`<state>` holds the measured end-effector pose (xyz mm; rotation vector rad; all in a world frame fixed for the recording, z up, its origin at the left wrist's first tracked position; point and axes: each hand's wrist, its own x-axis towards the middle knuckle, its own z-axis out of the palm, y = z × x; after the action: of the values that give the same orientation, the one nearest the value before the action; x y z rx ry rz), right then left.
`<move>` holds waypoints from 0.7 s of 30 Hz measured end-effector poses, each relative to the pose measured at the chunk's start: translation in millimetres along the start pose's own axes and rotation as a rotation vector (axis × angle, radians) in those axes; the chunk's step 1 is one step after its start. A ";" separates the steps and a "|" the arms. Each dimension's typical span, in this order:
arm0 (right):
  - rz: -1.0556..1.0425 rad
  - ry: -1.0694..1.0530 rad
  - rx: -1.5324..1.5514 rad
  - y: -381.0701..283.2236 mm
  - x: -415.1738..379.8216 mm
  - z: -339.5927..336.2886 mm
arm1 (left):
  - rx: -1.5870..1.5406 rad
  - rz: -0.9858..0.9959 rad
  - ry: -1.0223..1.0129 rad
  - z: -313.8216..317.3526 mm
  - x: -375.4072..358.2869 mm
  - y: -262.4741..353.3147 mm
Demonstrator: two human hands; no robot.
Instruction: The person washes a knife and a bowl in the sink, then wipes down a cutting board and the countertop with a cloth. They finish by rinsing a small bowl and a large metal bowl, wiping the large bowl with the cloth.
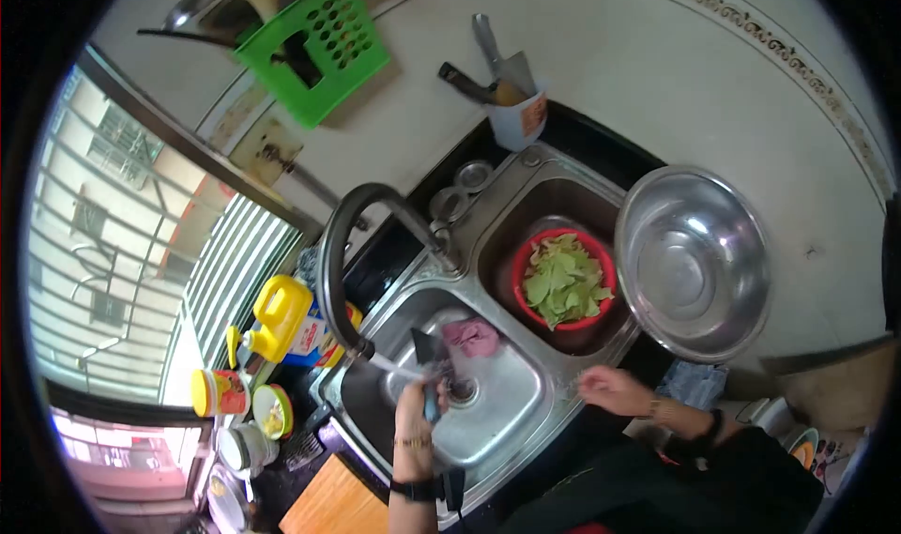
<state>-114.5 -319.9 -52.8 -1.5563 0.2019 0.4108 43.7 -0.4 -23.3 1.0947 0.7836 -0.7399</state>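
Observation:
My left hand [416, 412] is shut on the handle of a dark-bladed knife [424, 348], held over the near sink bowl [507, 412]. Water runs from the black curved faucet [340, 252] onto the blade. A pink cloth [474, 337] lies in that bowl beside the drain. Holding nothing, my right hand [610, 389] rests with loose fingers on the sink's front rim. The far sink bowl holds a red basin of green leaves [563, 281].
A large steel bowl [693, 262] sits on the counter beside the far sink bowl. A cup with knives [516, 112] stands behind the sink. A yellow bottle [274, 318], jars [218, 393] and a wooden board [328, 508] lie by the window. A green basket [314, 46] hangs on the wall.

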 end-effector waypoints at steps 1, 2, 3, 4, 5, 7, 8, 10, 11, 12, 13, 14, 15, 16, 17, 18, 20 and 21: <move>0.045 0.017 0.040 6.8 -20.9 -14.2 | -0.077 -0.049 -0.064 -1.3 11.4 5.7; 0.091 0.037 0.078 13.7 -41.4 -28.1 | -0.153 -0.096 -0.133 -3.0 21.4 10.4; 0.131 0.058 0.152 20.2 -61.9 -42.4 | -0.163 -0.087 -0.118 -0.2 26.8 15.6; 0.175 0.084 0.225 24.2 -82.0 -55.5 | -0.148 -0.080 -0.143 4.9 31.6 19.7; 0.144 0.142 0.188 24.1 -101.1 -66.3 | -0.130 -0.076 -0.171 8.6 33.4 21.6; 0.072 0.243 0.347 15.2 -132.3 -87.7 | -0.120 -0.046 -0.170 16.1 28.1 24.5; 0.032 0.283 0.542 11.0 -143.6 -98.3 | -0.107 -0.017 -0.173 17.7 25.4 23.7; 0.046 0.404 0.546 11.2 -154.9 -122.5 | -0.079 0.008 -0.159 18.1 19.0 21.5; 0.058 0.525 0.551 7.6 -155.6 -130.7 | -0.032 0.024 -0.129 20.6 11.2 20.8; 0.056 0.518 0.547 -2.3 -151.8 -135.9 | 0.011 0.039 -0.097 21.4 5.4 19.2; 0.114 0.547 0.572 -13.5 -146.2 -140.1 | 0.005 0.044 -0.093 18.7 2.9 15.6; 0.172 0.576 0.598 -18.9 -142.9 -141.7 | 0.038 0.058 -0.100 14.4 1.0 11.0; 0.169 0.569 0.595 -14.3 -141.6 -144.5 | 0.072 0.071 -0.109 11.0 -1.4 6.5; 0.211 0.548 0.599 -5.6 -139.3 -150.1 | 0.066 0.078 -0.109 8.5 -5.1 1.7; 0.252 0.527 0.603 -0.2 -137.0 -153.6 | 0.153 0.113 -0.090 6.5 -9.1 -3.4; 0.250 0.523 0.599 -2.9 -134.5 -148.8 | 0.240 0.144 -0.069 7.5 -13.6 -6.6; 0.417 0.377 0.620 -8.5 -132.0 -132.3 | 0.276 0.187 -0.027 14.8 -22.0 -16.7; 0.384 0.332 0.686 1.4 -129.2 -132.9 | 0.417 0.251 0.007 13.4 -21.2 -24.9</move>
<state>-216.0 -468.1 -7.2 -0.8913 0.8195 0.3277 14.2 -17.5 -13.9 1.5407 0.4932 -0.7010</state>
